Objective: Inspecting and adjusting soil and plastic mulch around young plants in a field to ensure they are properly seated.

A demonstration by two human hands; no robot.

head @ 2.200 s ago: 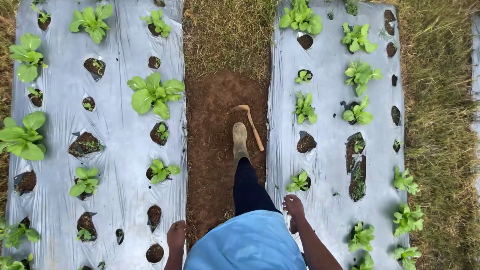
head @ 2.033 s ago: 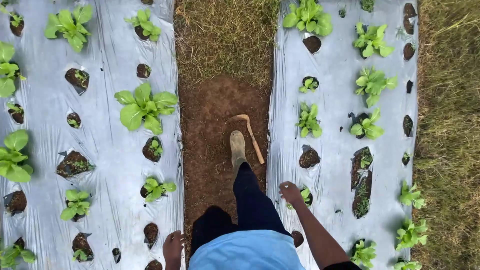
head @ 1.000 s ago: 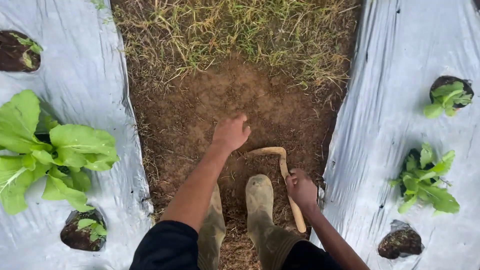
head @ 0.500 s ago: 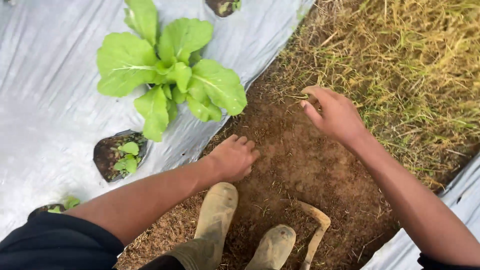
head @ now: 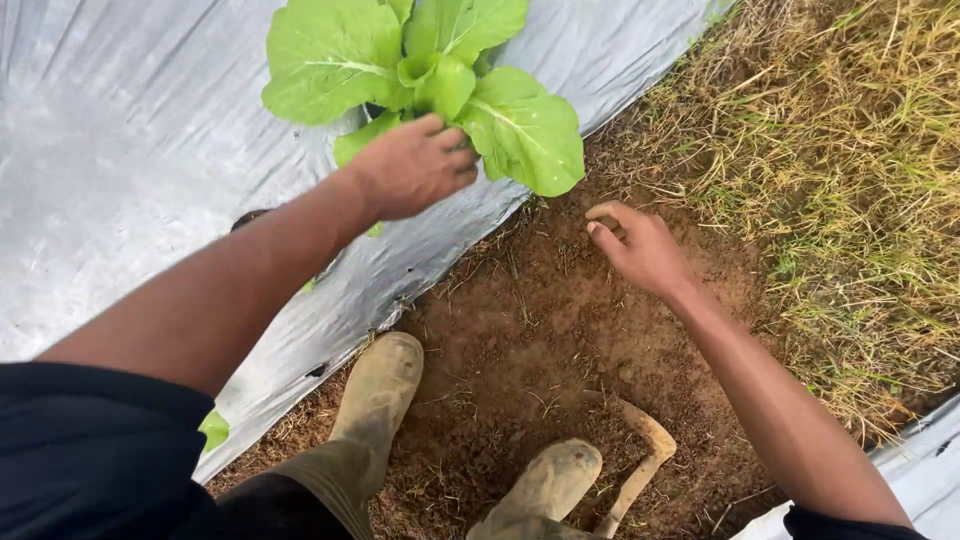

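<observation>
In the head view, the person bent low over a strip of bare brown soil [head: 560, 340] that ran between two beds covered with silver plastic sheet [head: 130, 170]. The left hand [head: 415, 165] reached over the edge of the sheet to the base of a leafy green plant [head: 420, 75]. Its fingers were curled loosely and pressed under the lower leaves, probably to get near the stem, but I could not tell if they really closed on anything, because the leaves and the back of the hand hid the fingertips. The plant stood close to the right edge of the left sheet, so it was easy to reach from the path.

The right hand [head: 640, 250] hovered just above the soil, near the same edge of the sheet. Its fingers were half bent, with thumb and first finger close together, and it held nothing that I could see.

Two muddy rubber boots [head: 380, 385] stood on the soil near the bottom edge of the picture. A small wooden hand tool [head: 640, 460] lay on the ground just beside the right boot, apart from both hands. Dry grass [head: 830, 150] covered the far part of the path.
</observation>
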